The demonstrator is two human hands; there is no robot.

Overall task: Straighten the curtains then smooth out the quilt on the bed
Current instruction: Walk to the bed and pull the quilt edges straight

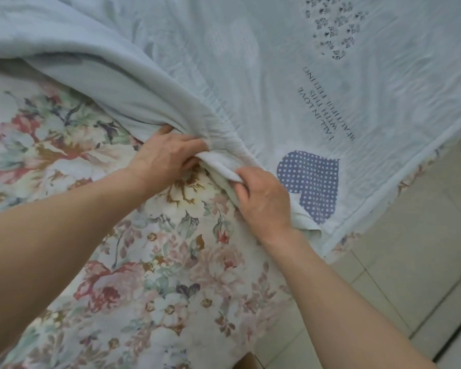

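Note:
A pale blue quilt (250, 75) with printed words and a dotted blue heart covers the far part of the bed. Its near edge is bunched and folded back over the flowered bedsheet (149, 262). My left hand (165, 158) grips the folded edge from the left, fingers curled into the cloth. Just to its right, my right hand (264, 195) grips the same edge, thumb and fingers tucked under the fold beside the heart. No curtains are in view.
Light floor tiles (410, 249) run along the right side of the bed. The quilt's right edge hangs near the bed's side. A brown corner of something (246, 362) shows at the bottom edge.

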